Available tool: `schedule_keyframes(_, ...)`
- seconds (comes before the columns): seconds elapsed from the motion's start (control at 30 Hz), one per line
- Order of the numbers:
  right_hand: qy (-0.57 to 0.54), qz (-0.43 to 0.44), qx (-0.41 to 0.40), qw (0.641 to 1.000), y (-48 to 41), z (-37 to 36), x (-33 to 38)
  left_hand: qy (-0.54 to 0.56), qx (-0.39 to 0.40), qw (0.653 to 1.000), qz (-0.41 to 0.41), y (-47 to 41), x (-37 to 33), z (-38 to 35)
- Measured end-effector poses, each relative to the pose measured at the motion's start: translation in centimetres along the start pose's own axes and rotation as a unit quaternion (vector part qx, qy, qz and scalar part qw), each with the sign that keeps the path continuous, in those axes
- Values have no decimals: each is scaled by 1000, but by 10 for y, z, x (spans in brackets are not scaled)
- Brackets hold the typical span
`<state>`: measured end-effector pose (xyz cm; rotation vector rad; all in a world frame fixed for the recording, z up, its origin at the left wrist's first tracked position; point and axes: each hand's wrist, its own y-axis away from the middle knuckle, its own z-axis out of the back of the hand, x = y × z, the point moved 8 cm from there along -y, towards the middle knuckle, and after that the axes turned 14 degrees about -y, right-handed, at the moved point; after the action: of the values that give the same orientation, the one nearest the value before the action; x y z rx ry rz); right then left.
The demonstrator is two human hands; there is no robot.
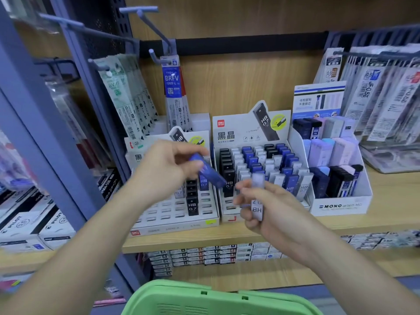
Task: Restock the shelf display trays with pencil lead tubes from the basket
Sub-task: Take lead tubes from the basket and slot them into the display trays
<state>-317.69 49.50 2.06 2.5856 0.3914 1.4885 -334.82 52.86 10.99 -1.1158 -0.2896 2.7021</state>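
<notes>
A light wooden shelf (395, 196) carries four things in a row. The middle tray (229, 135), a white card display printed HB 0.7, stands near the front edge, packed with upright tubes. Just beside it on the left sits the left tray (175, 225), the same kind, only partly filled. Just right of the middle tray stands a white MONO box (341, 206), stepped in tiers. Further right of that is what looks like a clear plastic holder (391, 162), blurred at the frame's edge.

Blue tube (208, 170) tilted over half-empty left tray (170, 227); clear tube (258, 182) upright, seemingly inverted.
</notes>
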Motion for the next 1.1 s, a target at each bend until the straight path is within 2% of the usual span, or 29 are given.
schedule_keyframes(0.1,-25,14,11,1000,1,5,8,-122,-71,990,-10,-11,13,14)
schedule_keyframes(0.2,-2,30,31,999,3,5,11,-190,-65,979,-10,-14,24,-4)
schedule_keyframes(0.5,29,20,15,999,4,15,12,-209,-25,977,15,-21,28,-30)
schedule_keyframes(0.83,14,-31,17,999,8,13,9,-256,-44,966,-2,-23,21,-30)
schedule_keyframes(1.0,24,-10,19,999,7,17,13,-326,18,944,-49,-23,18,-46)
schedule_keyframes(1.1,44,27,14,999,6,18,18,-323,-22,945,-51,-24,16,-44)
